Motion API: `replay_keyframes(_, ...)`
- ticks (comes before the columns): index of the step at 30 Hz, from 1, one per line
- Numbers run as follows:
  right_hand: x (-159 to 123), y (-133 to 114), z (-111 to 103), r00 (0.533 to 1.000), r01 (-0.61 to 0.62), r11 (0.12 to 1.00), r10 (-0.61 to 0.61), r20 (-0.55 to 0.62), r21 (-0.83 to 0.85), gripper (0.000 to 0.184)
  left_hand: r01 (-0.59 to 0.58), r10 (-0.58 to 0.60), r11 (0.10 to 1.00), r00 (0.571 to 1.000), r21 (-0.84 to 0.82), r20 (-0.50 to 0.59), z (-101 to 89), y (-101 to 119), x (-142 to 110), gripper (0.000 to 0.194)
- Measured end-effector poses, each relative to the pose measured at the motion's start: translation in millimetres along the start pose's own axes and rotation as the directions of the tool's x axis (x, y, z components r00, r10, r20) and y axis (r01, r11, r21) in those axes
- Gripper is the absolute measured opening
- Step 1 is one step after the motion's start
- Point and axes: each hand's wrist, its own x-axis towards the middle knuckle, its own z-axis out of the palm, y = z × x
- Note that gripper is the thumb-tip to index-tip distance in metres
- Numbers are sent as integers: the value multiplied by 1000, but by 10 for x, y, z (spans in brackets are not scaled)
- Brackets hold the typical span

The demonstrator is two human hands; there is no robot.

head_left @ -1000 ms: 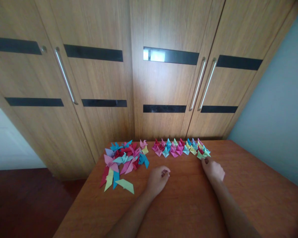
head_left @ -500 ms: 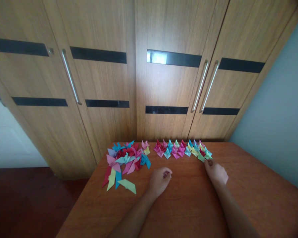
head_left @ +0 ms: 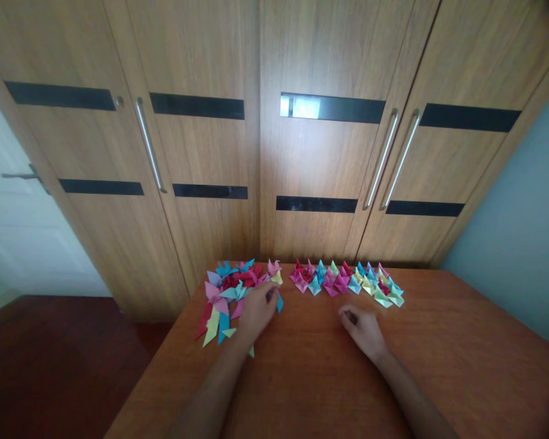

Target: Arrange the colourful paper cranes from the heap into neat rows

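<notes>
A loose heap of coloured folded paper pieces point(head_left: 231, 289) lies at the far left of the wooden table point(head_left: 462, 366). My left hand point(head_left: 256, 308) rests on the heap's right side, its fingers curled over a blue piece. What it grips is hidden. To the right, a tidy row of small folded paper shapes point(head_left: 348, 280) runs along the table's far edge. My right hand point(head_left: 363, 329) lies on the bare wood in front of that row, fingers loosely curled, with nothing visible in it.
A wooden wardrobe point(head_left: 302, 152) with long metal handles point(head_left: 150, 146) stands right behind the table. A pale wall point(head_left: 521, 231) is at the right. Dark red floor point(head_left: 50, 366) and a white door point(head_left: 13, 213) show at the left.
My left hand has moved left and forward from bare wood onto the loose heap. My right hand has drawn back and left from the right end of the row. The view has shifted.
</notes>
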Motion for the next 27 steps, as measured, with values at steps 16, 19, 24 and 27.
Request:
replay_keyframes(16,-3,-10,9,997,31,995,-37,64,92,23,3,-152,850,959,527,239,-390,-52,-101,35)
replay_keyframes(19,-3,3,-2,997,10,992,-20,74,129,23,13,-173,825,958,565,230,-361,-103,-105,25)
replay_keyframes(24,3,16,-24,996,-30,985,14,92,172,23,51,-183,825,966,562,181,-438,-159,-79,18)
replay_keyframes(27,5,15,-27,995,-29,985,13,95,170,23,100,-192,846,973,524,125,-498,-180,-56,16)
